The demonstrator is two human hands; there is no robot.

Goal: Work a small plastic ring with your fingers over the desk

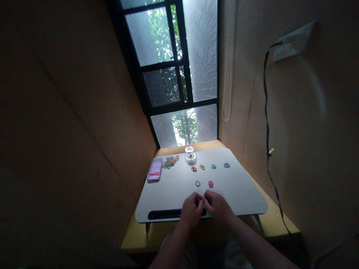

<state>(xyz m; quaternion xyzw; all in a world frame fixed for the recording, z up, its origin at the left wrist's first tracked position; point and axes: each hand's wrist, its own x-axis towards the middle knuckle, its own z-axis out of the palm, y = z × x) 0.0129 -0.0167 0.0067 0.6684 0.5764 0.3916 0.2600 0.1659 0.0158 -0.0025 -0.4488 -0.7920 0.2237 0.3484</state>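
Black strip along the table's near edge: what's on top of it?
The left hand hides part of the black strip near its right end; nothing distinct shows on the rest.

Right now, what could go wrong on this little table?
The purple ring and pink rings lie just beyond the left hand and right hand; a forward reach could knock them together. Anything slipping from the fingertips might land in the black groove close by.

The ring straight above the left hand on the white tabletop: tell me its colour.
That ring is purple, pale rather than deep; the head view shows it.
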